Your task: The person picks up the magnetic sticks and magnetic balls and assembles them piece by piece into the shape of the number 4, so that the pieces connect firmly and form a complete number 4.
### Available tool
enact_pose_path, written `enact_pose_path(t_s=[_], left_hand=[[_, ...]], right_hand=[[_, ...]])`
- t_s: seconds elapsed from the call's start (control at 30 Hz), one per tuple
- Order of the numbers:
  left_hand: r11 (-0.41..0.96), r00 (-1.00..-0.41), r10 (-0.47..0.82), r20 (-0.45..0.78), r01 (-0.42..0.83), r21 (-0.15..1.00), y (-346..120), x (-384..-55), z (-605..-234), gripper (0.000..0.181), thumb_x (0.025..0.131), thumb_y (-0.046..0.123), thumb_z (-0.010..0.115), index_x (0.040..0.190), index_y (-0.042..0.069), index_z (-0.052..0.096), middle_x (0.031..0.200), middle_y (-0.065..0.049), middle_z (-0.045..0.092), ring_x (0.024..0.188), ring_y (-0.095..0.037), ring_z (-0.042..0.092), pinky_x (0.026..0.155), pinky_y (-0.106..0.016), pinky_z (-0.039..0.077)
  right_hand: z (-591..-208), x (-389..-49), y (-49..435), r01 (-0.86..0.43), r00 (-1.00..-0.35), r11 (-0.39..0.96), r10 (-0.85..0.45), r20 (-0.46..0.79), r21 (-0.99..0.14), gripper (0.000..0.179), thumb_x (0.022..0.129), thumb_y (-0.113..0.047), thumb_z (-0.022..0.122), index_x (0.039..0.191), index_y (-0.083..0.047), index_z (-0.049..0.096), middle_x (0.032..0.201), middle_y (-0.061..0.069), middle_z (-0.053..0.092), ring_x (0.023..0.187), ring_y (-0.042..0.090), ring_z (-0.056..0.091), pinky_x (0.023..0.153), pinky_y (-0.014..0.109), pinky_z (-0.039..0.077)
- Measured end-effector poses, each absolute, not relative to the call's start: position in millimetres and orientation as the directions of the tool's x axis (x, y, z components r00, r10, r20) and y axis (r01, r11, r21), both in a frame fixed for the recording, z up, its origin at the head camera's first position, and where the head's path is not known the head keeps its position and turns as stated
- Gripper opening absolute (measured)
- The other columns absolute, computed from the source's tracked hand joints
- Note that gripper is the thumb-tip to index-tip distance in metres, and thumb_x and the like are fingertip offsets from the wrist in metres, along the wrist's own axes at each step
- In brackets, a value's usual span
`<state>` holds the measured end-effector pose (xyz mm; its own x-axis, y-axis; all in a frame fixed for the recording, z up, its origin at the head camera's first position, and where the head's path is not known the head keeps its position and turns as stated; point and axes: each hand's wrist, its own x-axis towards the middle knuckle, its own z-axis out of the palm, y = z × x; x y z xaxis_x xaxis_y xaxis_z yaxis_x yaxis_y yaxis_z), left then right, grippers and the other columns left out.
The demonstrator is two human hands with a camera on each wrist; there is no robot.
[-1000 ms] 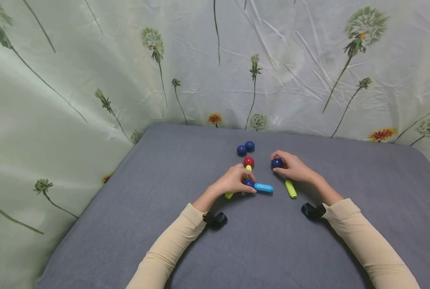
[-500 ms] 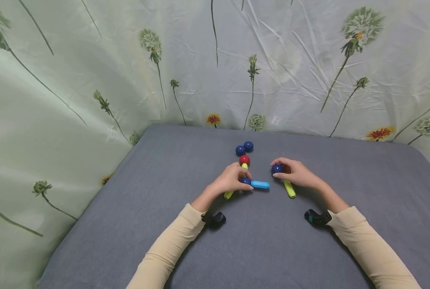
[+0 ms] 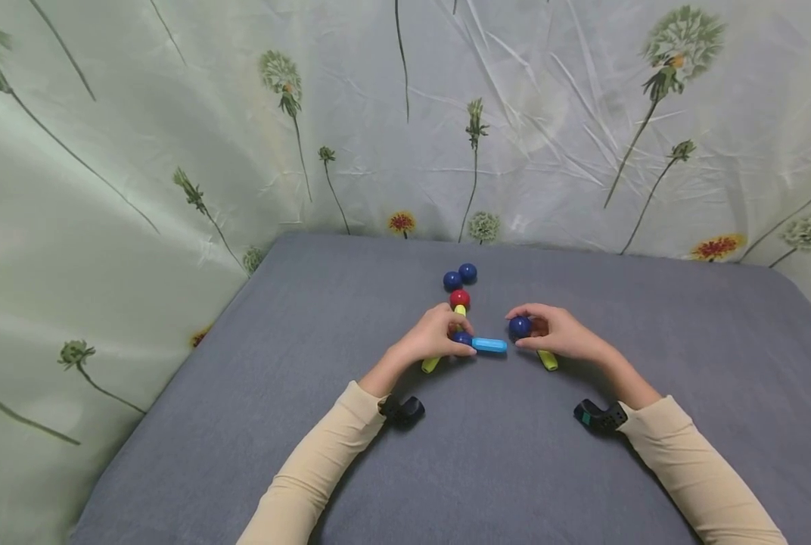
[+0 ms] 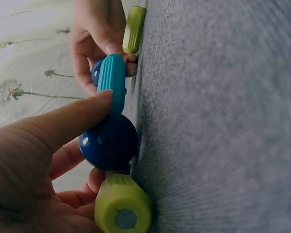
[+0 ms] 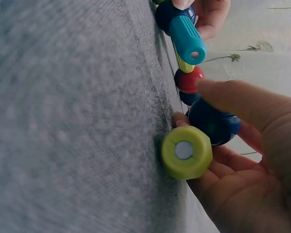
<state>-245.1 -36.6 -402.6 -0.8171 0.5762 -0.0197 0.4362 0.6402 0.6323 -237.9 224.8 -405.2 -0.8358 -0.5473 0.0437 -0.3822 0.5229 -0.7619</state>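
Note:
My left hand holds a dark blue ball low over the grey cloth, its thumb reaching along a light blue ribbed rod. That rod joins the ball and points right. Yellow-green rods also meet this ball, one running to a red ball. My right hand grips another dark blue ball between thumb and fingers, just right of the light blue rod's free end. Beneath that hand is a yellow-green rod with a grey disc in its end; it overlaps the ball in the right wrist view.
Two more dark blue balls lie side by side behind the red one. Grey cloth covers the table. A pale curtain printed with dandelions hangs along the back and left side. Black bands circle both wrists.
My right hand has brought its blue ball nearer to me, level with the light blue rod and over the yellow-green rod's far end. The left hand keeps its grip with little movement.

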Motion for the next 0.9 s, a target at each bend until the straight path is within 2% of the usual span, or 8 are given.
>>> enact_pose_path(t_s=[0.1, 0.27, 0.47, 0.63, 0.73, 0.9], left_hand=[[0.638, -0.816, 0.578, -0.015, 0.441, 0.631, -37, -245, -402, 0.026, 0.076, 0.026, 0.078, 0.096, 0.011, 0.072, 0.088, -0.006, 0.049, 0.079, -0.014, 0.041, 0.065, -0.020, 0.032], [0.638, -0.816, 0.578, -0.018, 0.438, 0.633, -38, -245, -402, 0.026, 0.076, 0.027, 0.078, 0.096, 0.011, 0.072, 0.089, -0.006, 0.049, 0.079, -0.014, 0.041, 0.065, -0.020, 0.032], [0.642, -0.821, 0.570, -0.029, 0.423, 0.640, -38, -245, -401, 0.027, 0.076, 0.026, 0.078, 0.097, 0.011, 0.072, 0.090, -0.006, 0.049, 0.081, -0.014, 0.042, 0.066, -0.020, 0.033], [0.644, -0.822, 0.569, -0.031, 0.422, 0.638, -37, -246, -401, 0.027, 0.076, 0.027, 0.077, 0.098, 0.011, 0.072, 0.090, -0.006, 0.049, 0.080, -0.014, 0.042, 0.066, -0.020, 0.033], [0.644, -0.823, 0.568, -0.027, 0.424, 0.637, -37, -246, -402, 0.028, 0.076, 0.027, 0.078, 0.098, 0.011, 0.071, 0.090, -0.006, 0.049, 0.080, -0.014, 0.042, 0.065, -0.020, 0.032], [0.640, -0.819, 0.574, -0.019, 0.434, 0.634, -38, -246, -402, 0.028, 0.076, 0.027, 0.078, 0.098, 0.011, 0.071, 0.090, -0.006, 0.049, 0.080, -0.014, 0.041, 0.065, -0.020, 0.031]], right_hand=[[-405, -237, 225, -0.384, -0.828, 0.518, -0.560, 0.036, -0.765, 0.038, 0.084, -0.011, 0.068, 0.119, 0.000, 0.056, 0.113, 0.019, 0.060, 0.084, 0.007, 0.058, 0.072, 0.017, 0.047], [-404, -234, 222, -0.393, -0.822, 0.534, -0.569, 0.026, -0.749, 0.033, 0.084, -0.015, 0.069, 0.113, -0.003, 0.057, 0.110, 0.017, 0.061, 0.091, 0.012, 0.061, 0.074, 0.019, 0.049], [-404, -232, 217, -0.388, -0.817, 0.550, -0.577, -0.001, -0.739, 0.031, 0.082, -0.020, 0.071, 0.106, -0.007, 0.057, 0.101, 0.012, 0.063, 0.076, 0.007, 0.056, 0.067, 0.021, 0.047], [-404, -231, 215, -0.378, -0.813, 0.559, -0.582, -0.024, -0.738, 0.029, 0.081, -0.021, 0.073, 0.102, -0.008, 0.057, 0.087, 0.005, 0.060, 0.064, 0.005, 0.049, 0.060, 0.021, 0.043], [-404, -230, 214, -0.383, -0.808, 0.563, -0.588, -0.030, -0.732, 0.030, 0.081, -0.023, 0.073, 0.101, -0.008, 0.056, 0.080, 0.001, 0.056, 0.063, 0.005, 0.047, 0.059, 0.020, 0.040], [-404, -229, 213, -0.395, -0.808, 0.562, -0.589, -0.016, -0.727, 0.030, 0.080, -0.022, 0.074, 0.100, -0.008, 0.056, 0.079, 0.000, 0.055, 0.065, 0.005, 0.046, 0.059, 0.020, 0.039]])
